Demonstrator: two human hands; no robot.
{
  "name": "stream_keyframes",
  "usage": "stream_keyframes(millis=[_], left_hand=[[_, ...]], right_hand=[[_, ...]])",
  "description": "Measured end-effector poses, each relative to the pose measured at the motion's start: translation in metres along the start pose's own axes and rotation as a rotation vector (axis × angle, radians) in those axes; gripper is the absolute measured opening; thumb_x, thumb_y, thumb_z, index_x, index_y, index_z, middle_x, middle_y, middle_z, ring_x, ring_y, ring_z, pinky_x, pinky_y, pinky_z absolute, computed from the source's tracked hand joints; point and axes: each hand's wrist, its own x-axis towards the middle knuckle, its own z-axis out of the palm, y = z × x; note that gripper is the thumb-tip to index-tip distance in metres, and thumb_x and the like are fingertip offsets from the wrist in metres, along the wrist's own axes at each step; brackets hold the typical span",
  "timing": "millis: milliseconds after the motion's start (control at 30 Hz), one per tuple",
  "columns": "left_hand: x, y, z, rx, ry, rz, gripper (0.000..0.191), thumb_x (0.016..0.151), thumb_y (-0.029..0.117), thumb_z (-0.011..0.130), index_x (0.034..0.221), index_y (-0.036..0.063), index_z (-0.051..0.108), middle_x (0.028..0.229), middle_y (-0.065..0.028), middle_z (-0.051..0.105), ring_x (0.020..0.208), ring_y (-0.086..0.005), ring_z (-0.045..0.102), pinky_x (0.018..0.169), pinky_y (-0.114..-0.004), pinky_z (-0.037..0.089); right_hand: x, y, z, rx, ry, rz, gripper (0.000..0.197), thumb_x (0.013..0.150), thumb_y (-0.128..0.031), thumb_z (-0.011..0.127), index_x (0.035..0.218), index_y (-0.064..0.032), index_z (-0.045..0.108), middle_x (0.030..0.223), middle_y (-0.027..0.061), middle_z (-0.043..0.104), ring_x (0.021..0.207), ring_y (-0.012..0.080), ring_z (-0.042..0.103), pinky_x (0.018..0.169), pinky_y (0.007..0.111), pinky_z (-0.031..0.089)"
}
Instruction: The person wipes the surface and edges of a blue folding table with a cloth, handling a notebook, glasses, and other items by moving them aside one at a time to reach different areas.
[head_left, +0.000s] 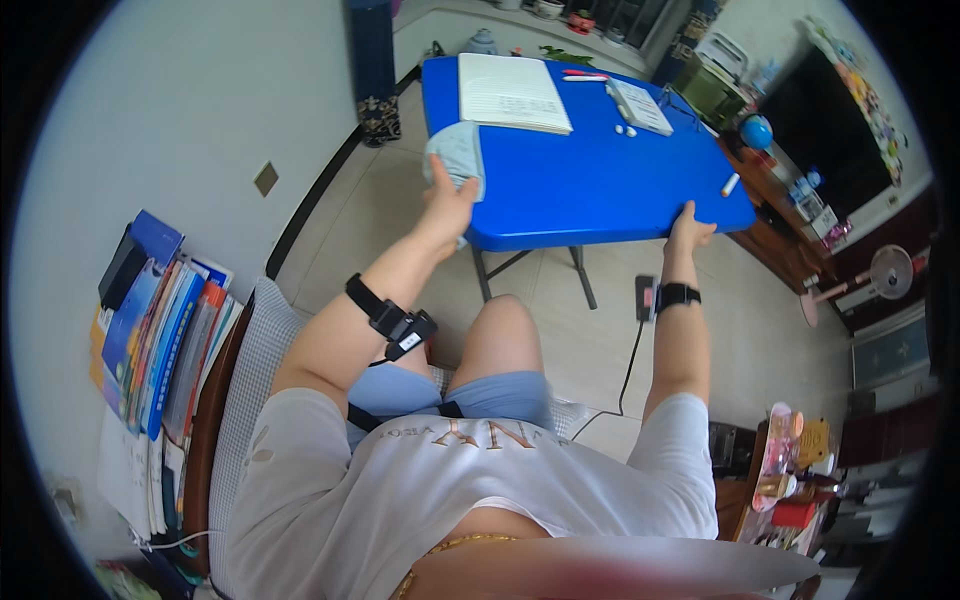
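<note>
My left hand (448, 202) is closed on a light blue cloth (459, 150) at the left edge of a blue folding table (585, 180). The cloth lies partly over the table's edge, with a small end showing below my wrist. My right hand (686, 226) grips the front edge of the tabletop near its right corner; some of its fingers are hidden. At the far left of the table an open lined notebook (514, 90) bears handwriting. Near its right side are a red pen (581, 73) and a white pen (585, 79).
A white flat box (640, 106), small white pieces (631, 132), eyeglasses (679, 105) and a white stick-like item (730, 184) lie on the table. Books (161, 337) stand at my left. A cable (630, 367) hangs from my right wrist device (646, 298). A pink fan (889, 271) stands right.
</note>
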Motion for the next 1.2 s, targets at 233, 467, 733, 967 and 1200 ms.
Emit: stream_keyframes(millis=[233, 467, 733, 967, 1200], left_hand=[[-0.046, 0.008, 0.027, 0.082, 0.016, -0.053, 0.092, 0.099, 0.03, 0.056, 0.153, 0.0054, -0.014, 0.152, -0.0317, 0.012, 0.139, -0.0359, 0.025, 0.114, -0.038, 0.024], [-0.04, -0.003, 0.004, -0.14, -0.191, 0.035, 0.095, 0.098, 0.014, 0.057, 0.15, 0.0031, -0.021, 0.16, -0.0183, 0.011, 0.142, -0.0238, 0.026, 0.116, -0.033, 0.023], [0.006, -0.02, -0.004, 0.494, 0.275, 0.468, 0.075, 0.096, 0.023, 0.055, 0.154, 0.0, 0.012, 0.146, -0.0297, 0.017, 0.132, -0.0407, 0.027, 0.113, -0.045, 0.021], [0.065, 0.027, -0.047, 1.088, -0.083, 0.787, 0.058, 0.088, 0.013, 0.052, 0.143, -0.002, 0.04, 0.122, -0.0238, 0.052, 0.111, -0.0416, 0.05, 0.097, -0.048, 0.038], [0.212, 0.011, -0.091, 1.189, -0.272, 0.824, 0.049, 0.088, 0.004, 0.04, 0.136, -0.0045, 0.048, 0.128, -0.0266, 0.053, 0.121, -0.0407, 0.048, 0.105, -0.043, 0.038]], right_hand=[[-0.17, -0.056, -0.04, 0.846, -0.639, 0.373, 0.055, 0.1, -0.031, 0.051, 0.144, -0.004, 0.033, 0.14, 0.0153, 0.046, 0.125, 0.0309, 0.051, 0.1, 0.05, 0.047], [-0.202, -0.055, -0.042, 1.024, -0.714, 0.474, 0.051, 0.097, -0.028, 0.058, 0.138, -0.003, 0.041, 0.13, 0.0143, 0.054, 0.117, 0.028, 0.056, 0.097, 0.045, 0.049], [-0.195, -0.084, -0.073, 0.969, -0.77, 0.552, 0.05, 0.096, -0.029, 0.06, 0.135, -0.0056, 0.041, 0.124, 0.0121, 0.056, 0.112, 0.0256, 0.058, 0.086, 0.048, 0.053], [-0.185, -0.065, -0.076, 1.02, -0.72, 0.612, 0.056, 0.094, -0.024, 0.063, 0.135, -0.005, 0.029, 0.125, 0.0161, 0.052, 0.11, 0.027, 0.059, 0.08, 0.047, 0.057], [-0.193, -0.065, -0.07, 0.981, -0.668, 0.527, 0.061, 0.092, -0.028, 0.067, 0.13, -0.0034, 0.026, 0.124, 0.0184, 0.05, 0.107, 0.0272, 0.059, 0.081, 0.043, 0.056]])
